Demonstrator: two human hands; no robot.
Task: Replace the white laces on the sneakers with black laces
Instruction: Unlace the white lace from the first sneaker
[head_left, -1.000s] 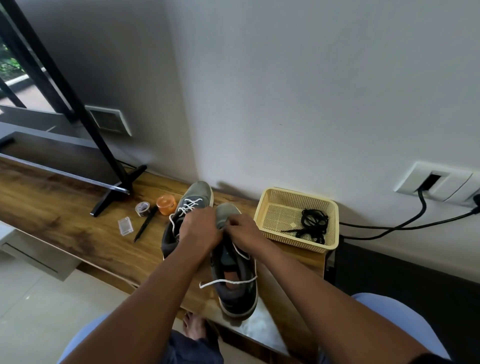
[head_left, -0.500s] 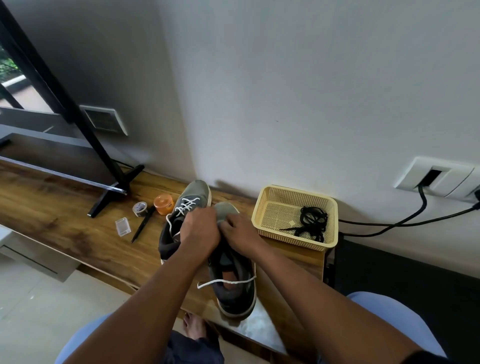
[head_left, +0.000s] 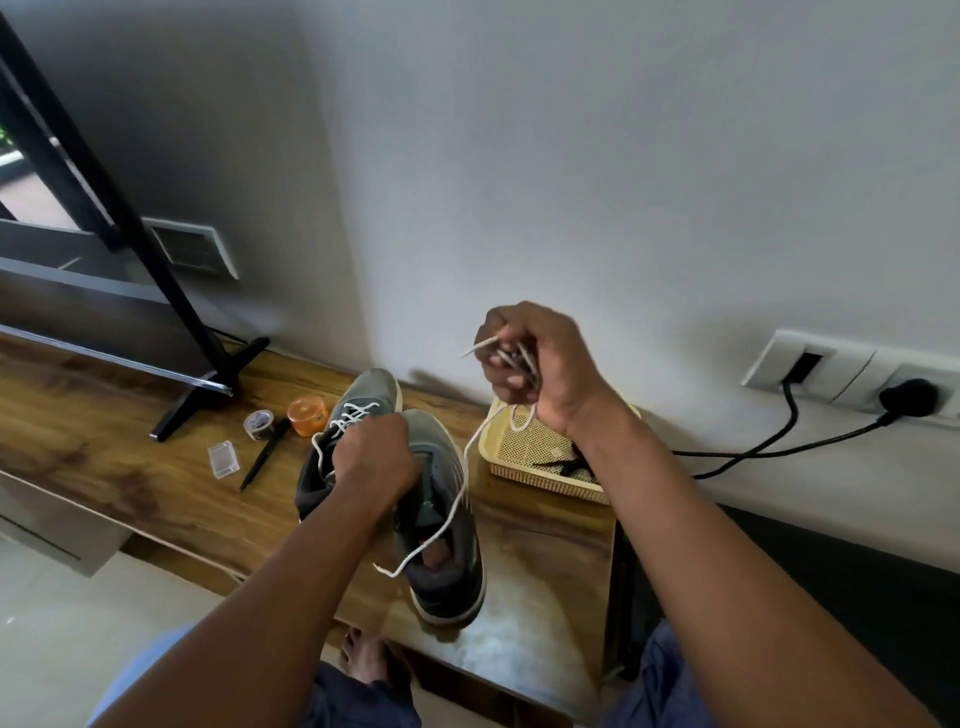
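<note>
Now white lace (head_left: 462, 488) within right fingers (head_left: 506, 384)

Bare tabletop (head_left: 104, 467) lies open at 9 o'clock of the sneakers (head_left: 441, 519). Basket (head_left: 498, 457) obstructs at 3 o'clock; tape roll (head_left: 258, 422), pen (head_left: 265, 454) and orange container (head_left: 307, 415) crowd 10 o'clock.

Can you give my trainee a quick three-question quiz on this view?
1. True or false: the right hand grips the white lace.
2. Which shoe keeps its white lacing: A) far shoe B) near shoe?
3. Fill in: the black laces lie in the ____.

Key: 1 true. 2 A. 3 basket.
</note>
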